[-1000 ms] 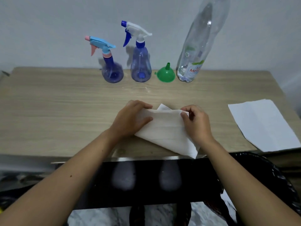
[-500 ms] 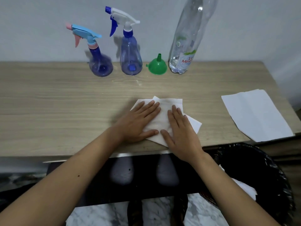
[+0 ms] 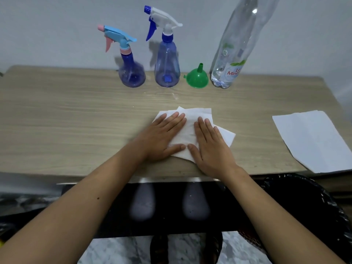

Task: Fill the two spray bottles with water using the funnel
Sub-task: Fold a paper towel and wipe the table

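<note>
Two blue spray bottles stand at the back of the wooden table: a short round one with a light-blue and pink trigger and a taller one with a white and blue trigger. A green funnel lies mouth-down to their right, beside a tall clear water bottle. Near the front edge, my left hand and my right hand lie flat, fingers spread, pressing on a folded white paper towel.
A second white paper sheet lies at the table's right edge. A bin lined with a black bag stands below the table at the right. A pale wall runs behind the bottles.
My hands went from gripping and folding the paper towel to lying flat on it. The towel now sits a little farther from the table's front edge.
</note>
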Action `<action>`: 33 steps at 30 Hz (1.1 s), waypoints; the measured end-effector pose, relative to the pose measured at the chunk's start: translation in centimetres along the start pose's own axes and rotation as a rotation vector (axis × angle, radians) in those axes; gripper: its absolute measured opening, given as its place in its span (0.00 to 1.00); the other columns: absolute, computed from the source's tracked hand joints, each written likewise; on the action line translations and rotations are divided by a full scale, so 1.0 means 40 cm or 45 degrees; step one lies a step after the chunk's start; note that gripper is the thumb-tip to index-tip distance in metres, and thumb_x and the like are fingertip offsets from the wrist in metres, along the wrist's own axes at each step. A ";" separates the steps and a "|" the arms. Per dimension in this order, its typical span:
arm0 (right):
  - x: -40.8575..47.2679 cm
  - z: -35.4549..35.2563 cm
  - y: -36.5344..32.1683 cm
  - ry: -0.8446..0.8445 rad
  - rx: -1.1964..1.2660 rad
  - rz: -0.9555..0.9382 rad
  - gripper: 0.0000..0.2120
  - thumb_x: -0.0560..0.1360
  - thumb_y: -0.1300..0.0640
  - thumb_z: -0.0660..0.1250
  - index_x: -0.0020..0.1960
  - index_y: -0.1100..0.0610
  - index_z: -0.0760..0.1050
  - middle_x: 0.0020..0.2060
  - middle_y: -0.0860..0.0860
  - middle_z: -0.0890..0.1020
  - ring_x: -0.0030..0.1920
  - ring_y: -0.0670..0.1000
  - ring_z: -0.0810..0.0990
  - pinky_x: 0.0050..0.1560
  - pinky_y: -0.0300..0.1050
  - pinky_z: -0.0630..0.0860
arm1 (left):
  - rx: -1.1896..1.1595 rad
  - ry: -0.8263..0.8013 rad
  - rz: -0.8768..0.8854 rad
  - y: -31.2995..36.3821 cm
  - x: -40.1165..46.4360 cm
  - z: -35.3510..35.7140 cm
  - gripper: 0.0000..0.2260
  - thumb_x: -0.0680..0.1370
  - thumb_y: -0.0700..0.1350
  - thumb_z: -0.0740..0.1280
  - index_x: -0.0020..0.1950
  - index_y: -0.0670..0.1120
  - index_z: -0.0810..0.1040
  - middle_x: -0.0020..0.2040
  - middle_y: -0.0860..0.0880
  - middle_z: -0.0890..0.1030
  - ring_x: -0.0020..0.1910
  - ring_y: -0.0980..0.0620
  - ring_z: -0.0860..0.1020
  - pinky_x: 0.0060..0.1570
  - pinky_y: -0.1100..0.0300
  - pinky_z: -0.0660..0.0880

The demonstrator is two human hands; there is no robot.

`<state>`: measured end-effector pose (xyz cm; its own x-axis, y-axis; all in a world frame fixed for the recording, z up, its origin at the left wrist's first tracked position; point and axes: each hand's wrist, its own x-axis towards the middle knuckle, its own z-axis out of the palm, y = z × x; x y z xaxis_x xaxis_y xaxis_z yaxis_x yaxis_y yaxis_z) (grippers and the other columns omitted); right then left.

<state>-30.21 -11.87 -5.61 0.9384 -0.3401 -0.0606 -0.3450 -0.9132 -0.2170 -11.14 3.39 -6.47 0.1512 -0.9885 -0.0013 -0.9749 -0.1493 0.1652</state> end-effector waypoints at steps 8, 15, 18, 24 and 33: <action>0.045 0.034 -0.097 -0.022 -0.062 -0.181 0.38 0.83 0.37 0.45 0.85 0.60 0.48 0.86 0.55 0.46 0.85 0.54 0.42 0.85 0.55 0.44 | 0.010 0.048 -0.137 -0.043 -0.149 -0.005 0.41 0.85 0.69 0.48 0.88 0.43 0.48 0.89 0.45 0.48 0.88 0.48 0.46 0.86 0.47 0.43; 0.070 0.076 -0.262 0.011 -0.074 -0.337 0.37 0.84 0.39 0.47 0.85 0.62 0.53 0.85 0.58 0.51 0.85 0.56 0.48 0.84 0.56 0.48 | 0.006 0.106 -0.230 -0.113 -0.332 -0.007 0.41 0.85 0.68 0.53 0.87 0.40 0.53 0.88 0.42 0.52 0.88 0.44 0.52 0.86 0.47 0.46; 0.096 0.093 -0.343 0.013 -0.052 -0.363 0.37 0.83 0.38 0.46 0.85 0.61 0.52 0.85 0.58 0.51 0.85 0.56 0.47 0.84 0.53 0.44 | 0.056 0.090 -0.242 -0.167 -0.394 -0.018 0.41 0.85 0.67 0.53 0.87 0.39 0.55 0.87 0.40 0.54 0.87 0.43 0.54 0.85 0.46 0.50; 0.179 0.119 -0.469 -0.002 -0.034 -0.398 0.37 0.84 0.39 0.44 0.85 0.61 0.49 0.85 0.58 0.47 0.85 0.56 0.43 0.85 0.54 0.42 | 0.046 0.022 -0.320 -0.287 -0.477 -0.051 0.42 0.84 0.69 0.51 0.88 0.43 0.50 0.88 0.45 0.48 0.88 0.46 0.47 0.85 0.52 0.41; 0.343 0.095 -0.480 -0.028 0.034 -0.415 0.37 0.85 0.38 0.46 0.86 0.58 0.47 0.86 0.54 0.48 0.85 0.52 0.44 0.85 0.54 0.44 | 0.008 -0.018 -0.341 -0.429 -0.422 -0.090 0.43 0.83 0.73 0.45 0.89 0.45 0.45 0.88 0.47 0.44 0.88 0.50 0.42 0.86 0.50 0.40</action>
<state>-10.63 1.83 -5.99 0.9997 -0.0255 -0.0049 -0.0259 -0.9670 -0.2536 3.61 22.73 -5.71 0.4013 -0.9141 -0.0582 -0.9016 -0.4054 0.1508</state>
